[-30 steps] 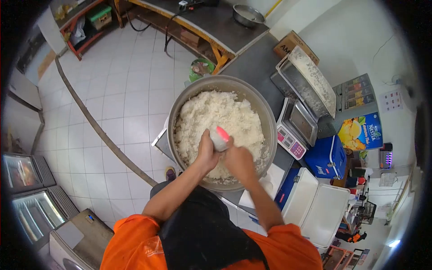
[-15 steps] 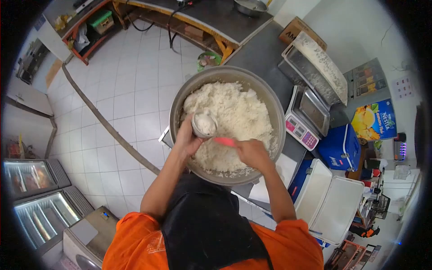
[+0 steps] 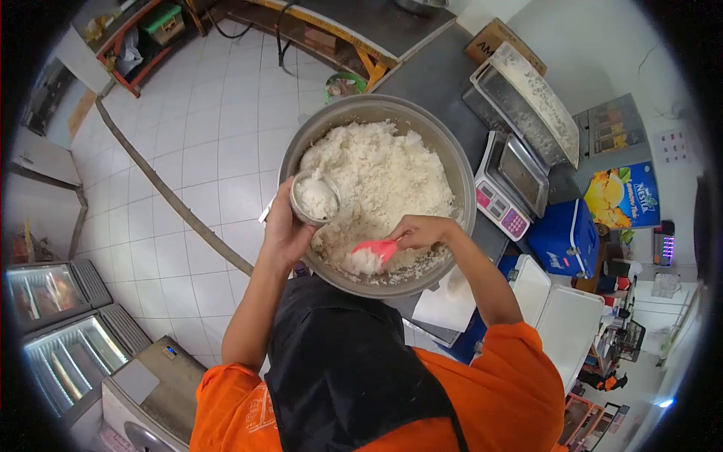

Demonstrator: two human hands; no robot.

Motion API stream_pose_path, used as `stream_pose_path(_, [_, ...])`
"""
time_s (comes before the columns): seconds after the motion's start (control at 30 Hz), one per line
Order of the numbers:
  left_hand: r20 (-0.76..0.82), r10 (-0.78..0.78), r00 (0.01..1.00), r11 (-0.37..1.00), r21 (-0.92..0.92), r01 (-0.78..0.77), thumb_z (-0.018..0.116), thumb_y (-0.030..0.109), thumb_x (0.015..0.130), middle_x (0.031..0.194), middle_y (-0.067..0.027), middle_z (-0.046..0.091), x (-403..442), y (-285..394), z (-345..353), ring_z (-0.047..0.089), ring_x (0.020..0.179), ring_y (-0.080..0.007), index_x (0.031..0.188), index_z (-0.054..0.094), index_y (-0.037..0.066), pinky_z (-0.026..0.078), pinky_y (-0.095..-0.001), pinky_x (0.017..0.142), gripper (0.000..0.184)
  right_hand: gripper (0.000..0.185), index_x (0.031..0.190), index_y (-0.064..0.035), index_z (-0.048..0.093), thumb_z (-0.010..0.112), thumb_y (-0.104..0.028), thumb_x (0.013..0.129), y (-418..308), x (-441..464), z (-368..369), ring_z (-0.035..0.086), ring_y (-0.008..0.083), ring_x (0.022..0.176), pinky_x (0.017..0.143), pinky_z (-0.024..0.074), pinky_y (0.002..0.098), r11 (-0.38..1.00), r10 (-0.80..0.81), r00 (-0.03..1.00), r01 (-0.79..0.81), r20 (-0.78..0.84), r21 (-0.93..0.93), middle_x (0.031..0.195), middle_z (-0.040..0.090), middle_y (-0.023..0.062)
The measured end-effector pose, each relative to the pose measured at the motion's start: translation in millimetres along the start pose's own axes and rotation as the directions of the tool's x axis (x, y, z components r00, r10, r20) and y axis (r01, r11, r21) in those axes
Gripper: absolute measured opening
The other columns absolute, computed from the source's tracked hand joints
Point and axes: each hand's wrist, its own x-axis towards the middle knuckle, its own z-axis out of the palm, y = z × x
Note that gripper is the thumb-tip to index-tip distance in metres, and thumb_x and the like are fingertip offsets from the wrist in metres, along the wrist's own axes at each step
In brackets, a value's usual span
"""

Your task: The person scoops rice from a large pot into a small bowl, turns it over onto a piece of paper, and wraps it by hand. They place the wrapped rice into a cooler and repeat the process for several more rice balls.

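Dipping low into the big pot [image 3: 465,188] goes the pink scoop [image 3: 383,248], rice [image 3: 388,173] on its blade, right hand [image 3: 419,232] fingers wrapped tight round the handle! Left hand [image 3: 285,232] fingers curl about a rice-filled cup [image 3: 300,208] by the pot's left rim.

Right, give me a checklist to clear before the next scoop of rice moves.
1. Left hand holding the round cup: ok.
2. Right hand gripping the pink rice scoop: ok.
3. Rice on the scoop: ok, white grains show on its blade.
4. Scoop lined up over the cup: not ok, it sits apart, nearer the person's side of the large pot.
5. Cup filled to its brim: cannot tell; rice shows inside, but not its exact level.
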Motion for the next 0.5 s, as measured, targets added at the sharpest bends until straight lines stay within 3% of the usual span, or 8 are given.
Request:
stream_pose_path(0.07, [-0.042, 0.039, 0.998, 0.998, 0.06, -0.037, 0.042, 0.039, 0.103, 0.124, -0.0074, 0.061, -3, -11, 6, 0.061, 0.114, -0.024, 0.127, 0.054, 0.009, 0.054, -0.0482, 0.092, 0.04, 0.036, 0.126, -0.0022, 0.065, 0.058, -0.004, 0.092, -44, -34, -11, 0.045, 0.0047, 0.058, 0.049, 0.0355, 0.0255, 0.991, 0.132, 0.991, -0.132, -0.023, 0.033, 0.071, 0.059, -0.0064])
stream_pose_path(0.13, [-0.137, 0.05, 0.989, 0.996, 0.082, -0.039, 0.041, 0.041, 0.103, 0.124, -0.0063, 0.061, -8, -26, 19, 0.06, 0.115, -0.0233, 0.127, 0.055, 0.011, 0.052, -0.0479, 0.093, 0.041, 0.035, 0.126, -0.0019, 0.065, 0.058, -0.006, 0.092, -73, -62, -8, 0.036, -0.0004, 0.053, 0.046, 0.0267, 0.0204, 0.968, 0.13, 0.939, -0.05, -0.318, 0.247, 0.069, 0.052, -0.0079])
stream_pose_path(0.2, [-0.157, -0.046, 0.987, 0.994, 0.088, 0.06, 0.042, 0.04, 0.101, 0.121, -0.0063, 0.062, 11, -51, 10, 0.06, 0.114, -0.0229, 0.127, 0.055, 0.012, 0.052, -0.0466, 0.091, 0.04, 0.035, 0.124, -0.0015, 0.066, 0.058, -0.004, 0.09, -82, -55, 9, 0.045, 0.0058, 0.05, 0.047, 0.0346, 0.0254, 0.98, 0.052, 0.885, 0.044, -0.462, 0.194, 0.067, 0.061, -0.0008])
stream_pose_path(0.23, [-0.148, -0.049, 0.988, 0.994, 0.088, 0.062, 0.042, 0.04, 0.101, 0.121, -0.0063, 0.062, 21, -63, 10, 0.06, 0.114, -0.0229, 0.127, 0.055, 0.012, 0.052, -0.0466, 0.091, 0.04, 0.037, 0.125, -0.0008, 0.065, 0.057, -0.005, 0.089, -75, -42, 25, 0.053, 0.0125, 0.051, 0.049, 0.0403, 0.0303, 0.981, -0.142, 0.707, 0.008, -0.693, -0.193, 0.067, 0.064, 0.0058])
stream_pose_path(0.27, [-0.097, -0.082, 0.992, 0.99, 0.104, 0.092, 0.043, 0.039, 0.1, 0.12, -0.0059, 0.063, 30, -76, 10, 0.061, 0.113, -0.0227, 0.126, 0.056, 0.013, 0.052, -0.047, 0.09, 0.039, 0.039, 0.127, -0.0002, 0.064, 0.056, -0.006, 0.089, -72, -27, 42, 0.061, 0.0192, 0.051, 0.05, 0.046, 0.0351, 0.842, -0.398, 0.49, -0.141, -0.776, -0.521, 0.067, 0.068, 0.0124])
stream_pose_path(0.33, [-0.044, -0.136, 0.99, 0.981, 0.132, 0.141, 0.044, 0.039, 0.099, 0.118, -0.0056, 0.063, 38, -92, 9, 0.061, 0.111, -0.0225, 0.124, 0.057, 0.013, 0.052, -0.0475, 0.089, 0.038, 0.045, 0.131, -0.0024, 0.058, 0.052, -0.01, 0.087, -111, 0, 85, 0.069, 0.0335, 0.063, 0.057, 0.0528, 0.0456, 0.612, -0.016, 0.493, -0.683, -0.87, -0.398, 0.072, 0.068, 0.0206])
stream_pose_path(0.43, [-0.101, -0.214, 0.971, 0.952, 0.201, 0.231, 0.044, 0.038, 0.099, 0.115, -0.0054, 0.064, 56, -98, 8, 0.062, 0.108, -0.0234, 0.12, 0.06, 0.014, 0.052, -0.0471, 0.086, 0.036, 0.029, 0.117, -0.0001, 0.058, 0.044, -0.017, 0.098, -105, 13, 113, 0.068, 0.0403, 0.075, 0.065, 0.0539, 0.0522, 0.638, -0.063, 0.425, -0.678, -0.903, -0.364, 0.078, 0.068, 0.0232])
stream_pose_path(0.5, [-0.069, -0.304, 0.95, 0.925, 0.217, 0.312, 0.041, 0.037, 0.1, 0.114, -0.0061, 0.063, 68, -100, -1, 0.063, 0.106, -0.0249, 0.116, 0.061, 0.013, 0.053, -0.046, 0.086, 0.035, 0.034, 0.124, -0.0033, 0.058, 0.047, -0.016, 0.095, -99, 7, 107, 0.068, 0.0374, 0.068, 0.06, 0.0529, 0.0487, 0.641, -0.062, 0.377, -0.694, -0.924, -0.327, 0.073, 0.067, 0.0209])
